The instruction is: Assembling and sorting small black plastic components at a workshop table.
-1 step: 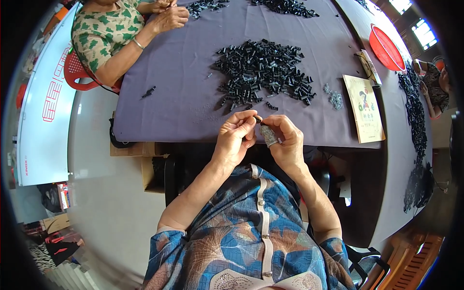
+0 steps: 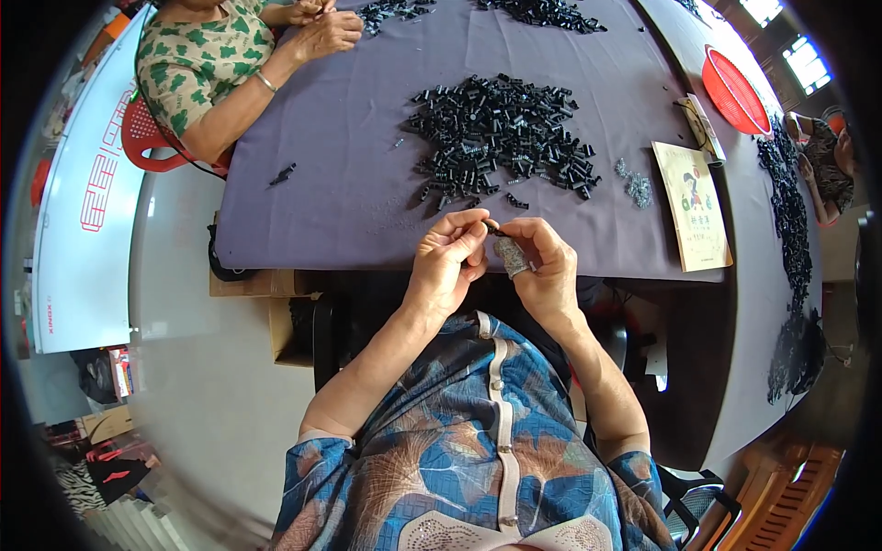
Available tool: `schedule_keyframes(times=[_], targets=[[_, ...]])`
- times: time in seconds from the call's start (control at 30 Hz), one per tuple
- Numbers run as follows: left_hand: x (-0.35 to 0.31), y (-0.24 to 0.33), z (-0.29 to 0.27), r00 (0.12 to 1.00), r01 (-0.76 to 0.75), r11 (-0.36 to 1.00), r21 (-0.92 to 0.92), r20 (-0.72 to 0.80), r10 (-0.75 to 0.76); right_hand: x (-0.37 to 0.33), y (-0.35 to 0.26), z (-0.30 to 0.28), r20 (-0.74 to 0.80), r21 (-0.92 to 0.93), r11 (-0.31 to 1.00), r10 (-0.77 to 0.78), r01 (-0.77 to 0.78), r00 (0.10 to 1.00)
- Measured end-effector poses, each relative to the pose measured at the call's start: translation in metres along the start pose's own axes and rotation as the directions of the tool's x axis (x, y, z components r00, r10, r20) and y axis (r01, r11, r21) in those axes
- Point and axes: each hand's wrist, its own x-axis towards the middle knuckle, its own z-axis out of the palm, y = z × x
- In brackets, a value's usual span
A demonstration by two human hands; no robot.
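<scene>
Just off the near table edge my two hands meet, fingertips together. A small black plastic piece (image 2: 491,228) is pinched between them, mostly covered by the fingers. My left hand (image 2: 446,255) grips it from the left with thumb and forefinger. From the other side my right hand (image 2: 548,271) pinches at it; a grey, speckled wrapping (image 2: 512,256) covers one of its fingers. Beyond the hands a large heap of short black plastic tubes (image 2: 501,138) lies on the table, with a few loose ones at its near edge. Small clear pieces (image 2: 636,186) form a little pile right of it.
A grey cloth covers the table (image 2: 312,216). A printed yellowish booklet (image 2: 691,207) lies at the right, with a red basket (image 2: 735,92) beyond. Two stray black pieces (image 2: 283,174) rest at left. A co-worker's hand (image 2: 329,35) works at far left near another black heap (image 2: 390,13).
The co-worker's hand has shifted slightly to the right. My own hands stay in practically the same place and pose.
</scene>
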Motion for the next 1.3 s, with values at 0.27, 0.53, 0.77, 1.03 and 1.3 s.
schedule_keyframes(times=[0.27, 0.53, 0.77, 1.03, 1.3], targets=[[-0.002, -0.003, 0.001, 0.996, -0.081, 0.994, 0.068, 0.029, 0.079, -0.004, 0.011, 0.002, -0.025, 0.04, 0.997, 0.065, -0.064, 0.998], [-0.001, -0.001, 0.004, 0.997, -0.07, 0.994, 0.087, -0.007, 0.07, -0.002, 0.018, 0.004, -0.029, 0.082, 0.995, 0.053, -0.05, 0.998], [-0.001, -0.003, 0.009, 0.991, -0.128, 0.977, 0.173, -0.005, 0.131, 0.0, 0.017, -0.001, -0.015, -0.027, 0.999, -0.033, 0.033, 0.999], [-0.01, -0.009, 0.008, 0.973, -0.205, 0.926, 0.316, -0.032, 0.227, 0.0, 0.009, -0.005, 0.023, -0.126, 0.977, -0.172, 0.173, 0.985], [-0.004, -0.004, 0.007, 0.999, -0.053, 0.99, 0.131, 0.02, 0.051, 0.007, 0.013, -0.007, 0.048, -0.154, 0.96, -0.229, 0.234, 0.972]])
